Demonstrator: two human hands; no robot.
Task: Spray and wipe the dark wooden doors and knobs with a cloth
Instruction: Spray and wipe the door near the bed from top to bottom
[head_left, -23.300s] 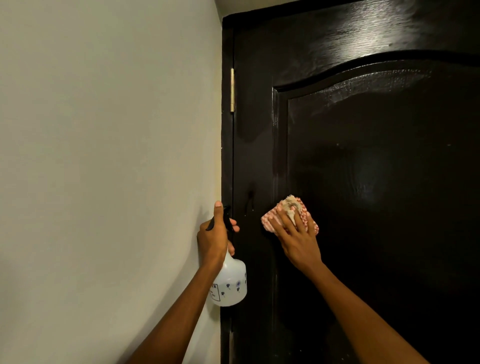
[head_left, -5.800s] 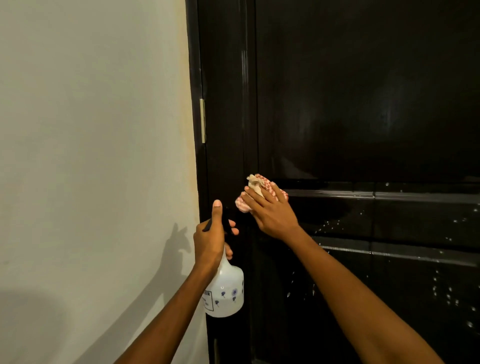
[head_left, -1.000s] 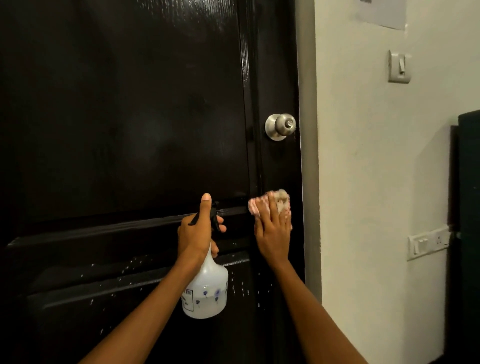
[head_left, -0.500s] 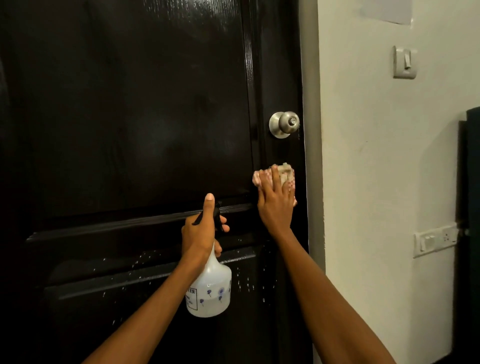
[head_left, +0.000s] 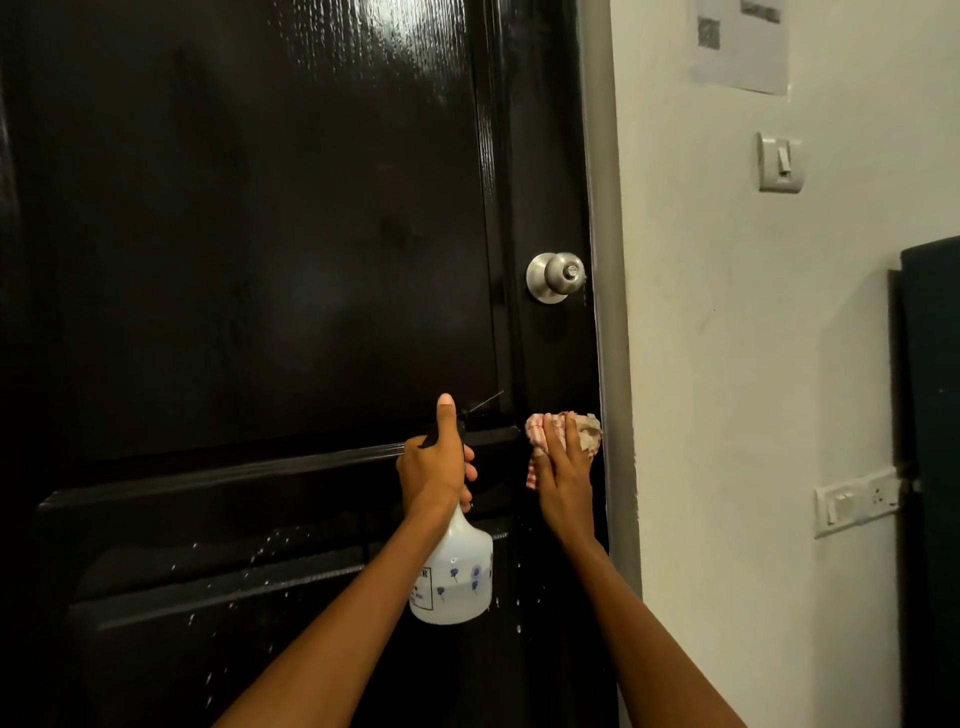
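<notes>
Across most of the head view stands the dark wooden door (head_left: 249, 249), glossy, its panels framed by raised mouldings; white droplets fleck the lower panel, so that part looks sprayed and not yet wiped; to its right run a pale wall (head_left: 727, 364) with a light switch (head_left: 781, 162), a socket plate (head_left: 857, 501) and a sheet of paper (head_left: 740, 44). Wiping of the latch-side edge seems the step in hand, with the knob (head_left: 556, 276) well above the cloth and apparently yet to be done; the next move, I judge, calls for carrying the cloth up that strip to the knob and wrapping it round the metal, or dropping to the speckled lower panel. Smaller now: the spray bottle (head_left: 453, 577), white with blue marks, hangs beside the door; the left hand (head_left: 436, 470) grips its neck, fingers curled, thumb raised along the black trigger head; the right hand (head_left: 563, 480) lies with fingers straight, pressing the pink checked cloth (head_left: 540, 431) flat on the door's edge, just left of the frame.
</notes>
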